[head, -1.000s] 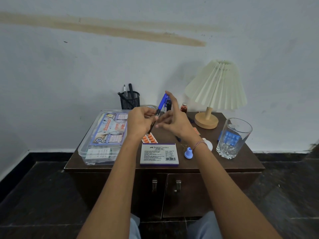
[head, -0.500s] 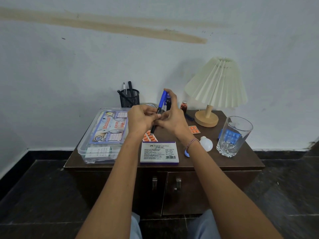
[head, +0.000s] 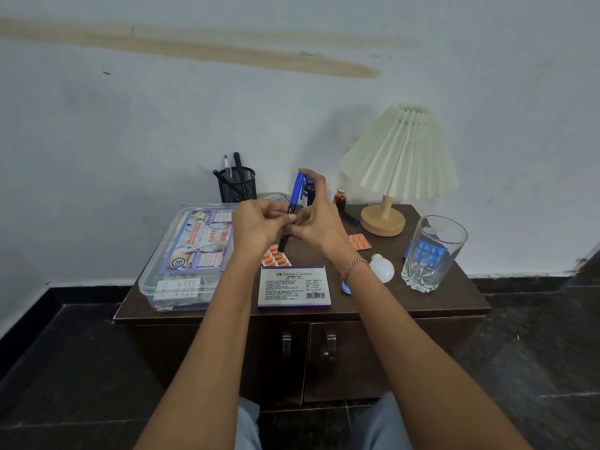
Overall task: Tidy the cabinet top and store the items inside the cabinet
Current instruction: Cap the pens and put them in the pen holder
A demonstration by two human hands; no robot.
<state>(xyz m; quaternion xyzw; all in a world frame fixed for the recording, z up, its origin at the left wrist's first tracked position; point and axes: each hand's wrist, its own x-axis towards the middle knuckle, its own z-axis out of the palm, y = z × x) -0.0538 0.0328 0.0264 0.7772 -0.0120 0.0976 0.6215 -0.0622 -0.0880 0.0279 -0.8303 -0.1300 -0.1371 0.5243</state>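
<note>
Both hands are busy with the pen (head: 294, 193), which is held tilted in the air above the middle of the surface (head: 461, 295), not touching it. The left hand (head: 259, 224) has its fingers (head: 274, 213) curled in a tight pinch around the black lower barrel. The right hand (head: 319, 224) pinches the barrel just beside them while its index finger stretches up to the top of the blue cap. It looks as if the cap is being pressed home. The hold is only a fingertip one on a smooth barrel, so a hard push from above could make the pen slide through. It would then drop onto the orange pill strip (head: 276, 258) lying straight below, or bounce and roll off the front edge. If the cap is not fully seated, it may work loose once the pen is stored. The right wrist hangs just beside the light bulb (head: 383, 269), which lies loose on its side near the glass (head: 433, 254). A careless sweep of that forearm could send the bulb rolling or knock the glass over. The cabinet doors (head: 341, 375) are shut, so with both hands occupied nothing can go inside until one hand lets go. That handover is the likeliest moment for a fumble.
</note>
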